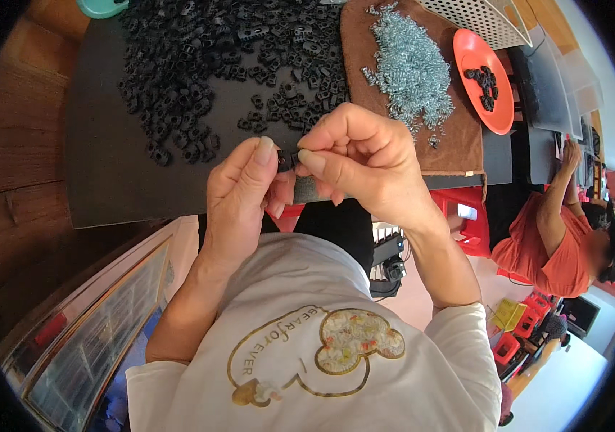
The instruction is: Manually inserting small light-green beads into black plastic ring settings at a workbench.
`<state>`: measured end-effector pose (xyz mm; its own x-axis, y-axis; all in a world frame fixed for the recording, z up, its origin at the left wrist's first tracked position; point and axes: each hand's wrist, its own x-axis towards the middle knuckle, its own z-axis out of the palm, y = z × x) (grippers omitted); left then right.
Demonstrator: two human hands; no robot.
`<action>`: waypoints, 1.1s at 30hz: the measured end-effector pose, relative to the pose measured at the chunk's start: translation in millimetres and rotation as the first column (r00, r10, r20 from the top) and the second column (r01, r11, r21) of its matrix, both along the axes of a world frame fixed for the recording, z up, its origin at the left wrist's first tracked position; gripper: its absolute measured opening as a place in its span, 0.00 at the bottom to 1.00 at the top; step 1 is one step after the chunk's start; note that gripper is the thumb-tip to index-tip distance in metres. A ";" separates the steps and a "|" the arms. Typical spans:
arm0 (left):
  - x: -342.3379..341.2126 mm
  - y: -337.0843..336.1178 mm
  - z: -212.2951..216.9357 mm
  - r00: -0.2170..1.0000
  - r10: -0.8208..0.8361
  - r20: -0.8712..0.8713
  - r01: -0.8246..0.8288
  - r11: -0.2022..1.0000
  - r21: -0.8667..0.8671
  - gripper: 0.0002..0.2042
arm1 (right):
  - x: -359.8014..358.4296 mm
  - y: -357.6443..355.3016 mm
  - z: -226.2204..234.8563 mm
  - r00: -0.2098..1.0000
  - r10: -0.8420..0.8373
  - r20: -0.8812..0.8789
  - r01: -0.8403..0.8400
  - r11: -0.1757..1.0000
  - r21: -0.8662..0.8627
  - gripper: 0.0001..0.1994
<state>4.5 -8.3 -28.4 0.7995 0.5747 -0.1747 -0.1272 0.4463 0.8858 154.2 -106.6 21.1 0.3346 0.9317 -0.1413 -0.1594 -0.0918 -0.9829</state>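
Just over the near edge of the black table, my two hands meet at a small black plastic part (285, 160). My left hand (239, 189) pinches its left end between thumb and fingers. Thumb and forefinger of my right hand (372, 162) are closed at its right end; whether they also hold a spring is hidden. Beyond my hands lies a wide heap of similar black plastic parts (178, 93). To the right, small silvery coil springs (409, 68) are piled on a brown cloth (365, 93).
An orange plate (500, 119) with several black parts sits right of the springs. Behind it stands a white perforated basket (476, 18). The black table (106, 173) ends near my waist. A person in an orange shirt (552, 245) works at the right, near red stools (466, 223).
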 end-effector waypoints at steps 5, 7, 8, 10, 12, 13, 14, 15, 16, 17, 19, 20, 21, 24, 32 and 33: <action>0.9 0.1 -0.5 0.996 -0.085 -0.007 0.086 0.992 0.092 0.18 | 0.8 -6.0 -4.8 0.999 -0.023 -0.045 0.024 1.000 0.017 0.00; 1.0 0.5 0.1 0.995 -0.097 -0.011 0.097 0.988 0.122 0.17 | 1.4 -7.4 -5.6 0.997 -0.028 -0.065 0.028 1.000 0.002 0.01; -0.2 1.3 1.1 0.991 -0.137 0.005 0.136 0.986 0.101 0.17 | 1.9 -7.6 -4.9 0.997 -0.029 -0.065 0.029 1.000 0.003 0.01; -2.3 2.1 1.4 0.984 -0.176 0.020 0.174 0.982 0.080 0.16 | 2.5 -8.3 -3.7 0.996 -0.035 -0.079 0.034 0.999 -0.015 0.01; -4.1 2.5 0.8 0.978 -0.207 0.035 0.205 0.978 0.047 0.14 | 4.4 -9.6 -4.5 0.996 -0.020 -0.085 0.019 1.000 -0.013 0.01; -4.6 3.6 0.4 0.978 -0.206 0.033 0.205 0.978 0.045 0.14 | 5.7 -10.1 -5.0 0.996 -0.006 -0.090 0.005 1.000 -0.010 0.01; -4.7 5.3 0.3 0.973 -0.228 0.041 0.225 0.972 0.069 0.14 | 6.9 -10.2 -4.5 0.996 -0.005 -0.093 0.004 1.000 -0.012 0.01; -4.8 6.4 0.3 0.967 -0.250 0.049 0.245 0.965 0.092 0.14 | 8.1 -10.0 -2.9 0.997 0.014 -0.078 -0.015 1.000 -0.009 0.01; -4.5 7.1 0.4 0.967 -0.250 0.048 0.245 0.965 0.090 0.14 | 9.3 -10.0 -1.2 0.998 0.032 -0.062 -0.032 0.999 -0.007 0.02; -4.1 7.6 0.6 0.964 -0.260 0.049 0.255 0.963 0.090 0.14 | 10.1 -10.0 -0.1 0.998 0.032 -0.063 -0.032 0.999 -0.009 0.02; -3.3 8.0 1.8 0.961 -0.271 0.050 0.267 0.960 0.088 0.13 | 11.4 -10.6 1.5 0.996 0.058 -0.063 -0.061 0.998 -0.032 0.02; -2.8 8.1 2.8 0.963 -0.267 0.042 0.261 0.959 0.114 0.12 | 12.4 -10.8 1.6 0.996 0.056 -0.065 -0.059 0.998 -0.034 0.02; -2.4 8.1 3.2 0.964 -0.262 0.035 0.255 0.957 0.140 0.12 | 13.8 -10.8 1.5 0.994 0.075 -0.079 -0.078 0.996 -0.032 0.02; -3.5 9.1 2.2 0.957 -0.285 0.047 0.274 0.948 0.162 0.11 | 14.9 -12.2 2.3 0.988 0.100 -0.114 -0.105 0.994 -0.036 0.02; -2.4 6.9 4.1 0.960 -0.280 0.030 0.275 0.955 0.108 0.12 | 8.6 -17.2 -2.4 0.996 0.064 -0.069 -0.065 0.998 -0.010 0.02; -2.2 6.4 3.9 0.962 -0.272 0.022 0.268 0.957 0.115 0.12 | 8.0 -17.8 -3.6 0.995 0.064 -0.074 -0.065 0.998 -0.013 0.02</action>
